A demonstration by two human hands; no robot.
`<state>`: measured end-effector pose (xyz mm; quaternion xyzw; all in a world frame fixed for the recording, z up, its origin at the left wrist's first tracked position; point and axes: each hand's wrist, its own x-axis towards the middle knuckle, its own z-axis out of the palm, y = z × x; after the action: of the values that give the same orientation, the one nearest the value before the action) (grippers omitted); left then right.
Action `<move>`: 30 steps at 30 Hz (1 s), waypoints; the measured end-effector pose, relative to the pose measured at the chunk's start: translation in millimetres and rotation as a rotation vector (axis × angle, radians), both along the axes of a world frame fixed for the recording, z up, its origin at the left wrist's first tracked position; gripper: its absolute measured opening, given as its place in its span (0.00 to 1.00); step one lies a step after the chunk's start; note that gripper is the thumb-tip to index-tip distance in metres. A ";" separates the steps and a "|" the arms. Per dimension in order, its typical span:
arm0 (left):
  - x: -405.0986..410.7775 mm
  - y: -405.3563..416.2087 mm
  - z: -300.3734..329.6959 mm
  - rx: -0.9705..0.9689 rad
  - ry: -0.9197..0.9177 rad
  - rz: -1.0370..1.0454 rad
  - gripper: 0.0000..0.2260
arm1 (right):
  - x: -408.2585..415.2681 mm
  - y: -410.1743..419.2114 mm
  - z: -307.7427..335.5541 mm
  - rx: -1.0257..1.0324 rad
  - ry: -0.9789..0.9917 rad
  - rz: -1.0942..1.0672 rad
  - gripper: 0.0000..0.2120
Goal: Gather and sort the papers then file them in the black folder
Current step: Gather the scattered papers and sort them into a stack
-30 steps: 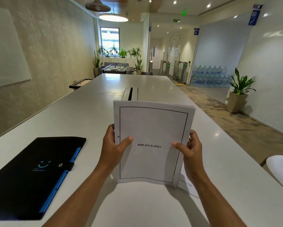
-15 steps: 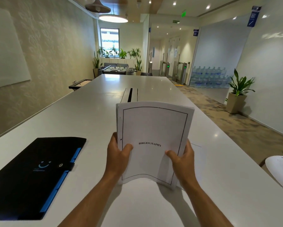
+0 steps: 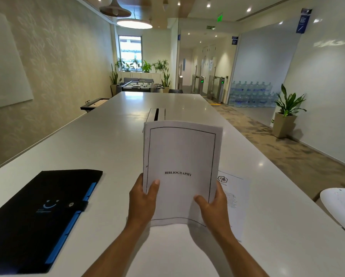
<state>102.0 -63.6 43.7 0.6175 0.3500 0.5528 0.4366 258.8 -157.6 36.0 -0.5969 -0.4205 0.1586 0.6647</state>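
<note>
I hold a stack of white papers (image 3: 181,156) upright in front of me, its top sheet framed by a black border and headed BIBLIOGRAPHY. My left hand (image 3: 141,202) grips the stack's lower left edge with the thumb on the front. My right hand (image 3: 215,210) grips the lower right corner. The stack's bottom edge curls just above the white table (image 3: 107,140). Another printed sheet (image 3: 235,198) with a small logo lies flat on the table, partly hidden behind the stack and my right hand. The black folder (image 3: 39,216), shut with a snap tab and blue edging, lies to the left.
A slot with a raised flap (image 3: 156,114) is set in the table's middle beyond the papers. A white chair edge (image 3: 341,208) shows at the right. A potted plant (image 3: 285,114) stands on the floor to the right.
The stack has dropped a little and narrowed as both hands slid down to its lower corners. The loose sheet on the table now shows at the right of the stack.
</note>
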 end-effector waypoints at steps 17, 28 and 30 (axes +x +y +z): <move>-64.7 63.6 -31.7 -0.377 0.388 0.227 0.24 | 73.8 -21.2 -24.3 -0.878 -0.306 -0.513 0.33; -75.0 49.1 -40.3 -0.241 0.958 0.420 0.30 | 87.3 -10.5 -26.6 -1.148 -0.481 -0.492 0.42; -72.2 46.9 -39.0 -0.176 1.086 0.463 0.32 | 90.3 -9.3 -26.2 -1.161 -0.489 -0.487 0.42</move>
<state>29.8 -16.6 4.7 0.6809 0.6932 0.2079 0.1127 349.1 -166.9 9.7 -0.9537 -0.2590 0.0648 0.1386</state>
